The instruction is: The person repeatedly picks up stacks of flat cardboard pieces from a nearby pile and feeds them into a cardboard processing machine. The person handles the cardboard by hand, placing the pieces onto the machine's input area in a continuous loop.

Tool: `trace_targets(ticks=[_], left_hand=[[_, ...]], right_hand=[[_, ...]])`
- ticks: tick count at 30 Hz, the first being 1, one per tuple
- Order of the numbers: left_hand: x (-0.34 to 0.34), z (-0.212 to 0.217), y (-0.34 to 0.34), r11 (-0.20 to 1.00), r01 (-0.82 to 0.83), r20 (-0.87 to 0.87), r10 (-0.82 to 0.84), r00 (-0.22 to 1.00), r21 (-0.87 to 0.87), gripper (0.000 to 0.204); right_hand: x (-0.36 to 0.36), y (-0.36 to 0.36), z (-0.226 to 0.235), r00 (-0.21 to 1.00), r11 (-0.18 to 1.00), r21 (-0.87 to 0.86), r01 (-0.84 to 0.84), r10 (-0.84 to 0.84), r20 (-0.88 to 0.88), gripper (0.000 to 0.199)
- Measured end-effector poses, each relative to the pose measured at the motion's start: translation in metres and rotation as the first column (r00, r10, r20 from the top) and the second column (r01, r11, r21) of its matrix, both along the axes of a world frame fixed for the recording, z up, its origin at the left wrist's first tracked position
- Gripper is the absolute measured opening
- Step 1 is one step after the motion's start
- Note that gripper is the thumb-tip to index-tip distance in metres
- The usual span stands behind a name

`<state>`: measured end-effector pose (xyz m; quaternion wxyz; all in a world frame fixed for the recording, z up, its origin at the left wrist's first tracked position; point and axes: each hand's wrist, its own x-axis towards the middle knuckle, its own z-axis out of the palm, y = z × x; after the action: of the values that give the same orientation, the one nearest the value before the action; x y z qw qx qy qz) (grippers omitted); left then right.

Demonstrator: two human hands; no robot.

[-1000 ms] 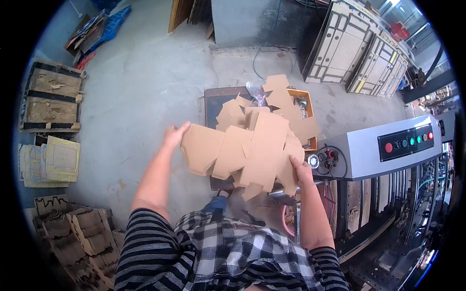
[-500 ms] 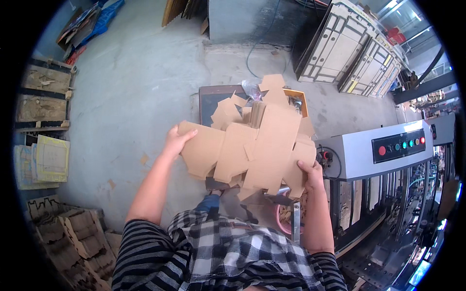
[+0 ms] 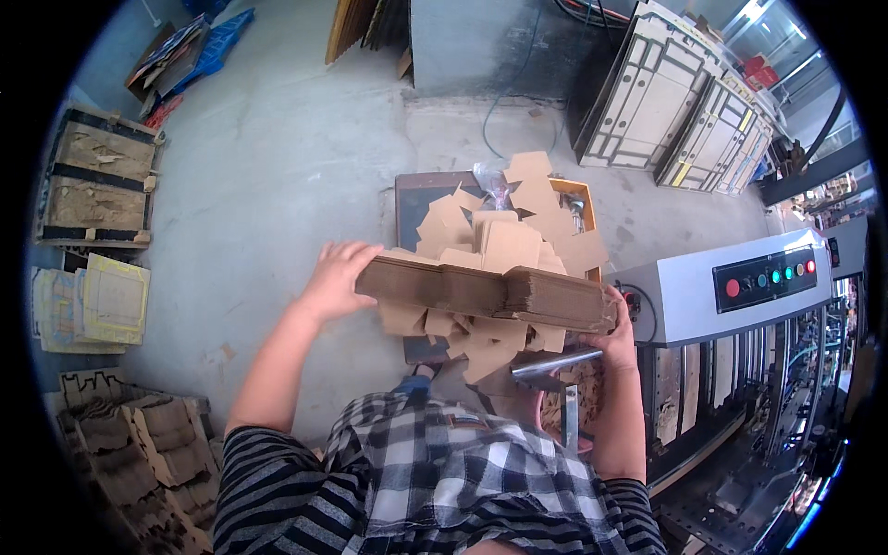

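Holding a thick stack of die-cut cardboard blanks [image 3: 490,294] edge-on at chest height, head view shows both hands clamped on its 2 ends. Left hand [image 3: 335,277] is pressed flat against the left end with fingers spread, right hand [image 3: 618,331] grips the right end, fingers curled around it. Stack sits above a cart piled with loose cardboard cutouts [image 3: 546,208]. Grey control panel [image 3: 740,282] with coloured buttons is just to the right, a metal bar [image 3: 555,363] pokes out below the stack

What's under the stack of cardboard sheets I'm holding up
Below the cardboard stack, held by left hand and right hand, lie loose cardboard cutouts and a metal bar. The floor directly beneath is hidden.
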<state>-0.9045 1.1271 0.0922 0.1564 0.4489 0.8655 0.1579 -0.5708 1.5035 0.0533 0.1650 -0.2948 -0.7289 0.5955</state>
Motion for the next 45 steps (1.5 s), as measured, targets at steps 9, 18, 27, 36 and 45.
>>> trace_targets(ticks=[9,18,27,36,45], left_hand=[[0.076,-0.010,0.077,0.996,-0.034,-0.267,0.010,0.964,-0.084,0.100],[0.073,0.009,0.088,1.000,-0.012,-0.014,0.012,1.000,0.005,0.108],[0.101,0.033,0.160,0.955,0.222,-0.055,-0.237,0.970,-0.199,0.080],[0.079,0.088,0.159,0.994,0.096,0.359,-0.107,0.927,0.047,0.071],[0.148,0.121,0.217,0.981,0.098,0.782,-0.195,0.592,0.170,0.081]], right_hand=[[-0.052,-0.058,0.053,0.831,0.348,0.798,-0.492,-0.083,0.549,0.095],[-0.056,-0.047,0.049,0.888,0.471,0.782,-0.408,0.009,0.459,0.078],[-0.045,-0.039,0.049,0.917,0.403,0.852,-0.334,-0.071,0.393,0.072],[0.036,-0.101,0.046,0.919,0.961,0.239,0.142,-0.217,0.328,0.057],[0.047,-0.112,0.037,0.685,0.580,-0.736,0.349,-0.694,-0.222,0.040]])
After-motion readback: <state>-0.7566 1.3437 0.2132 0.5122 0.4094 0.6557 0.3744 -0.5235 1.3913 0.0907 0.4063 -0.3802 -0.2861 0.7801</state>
